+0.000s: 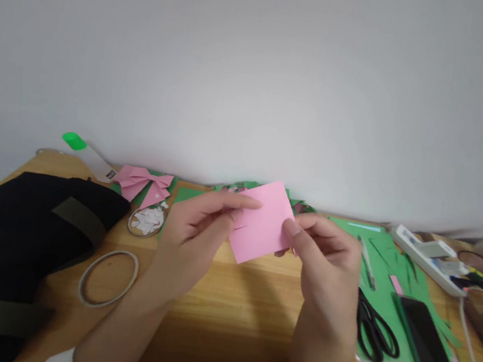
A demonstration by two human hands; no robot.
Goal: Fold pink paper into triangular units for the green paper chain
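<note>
A square of pink paper [263, 225] is held up above the table, tilted, between my two hands. My left hand [203, 230] pinches its left edge, the index finger lying across the front near a short slit or crease. On the right edge, the thumb of my right hand [323, 247] presses the sheet against fingers that are partly hidden behind it. Behind the sheet, green and pink paper pieces [247, 187] lie along the wall, mostly covered.
At left are dark clothing [25, 233], a tape ring [107, 279], white scraps [148, 220] in a ring and a pink paper bow [141, 184]. At right, black scissors [376, 331], tweezers [368, 263] and a phone [431, 351] lie on green sheets near a power strip [430, 257].
</note>
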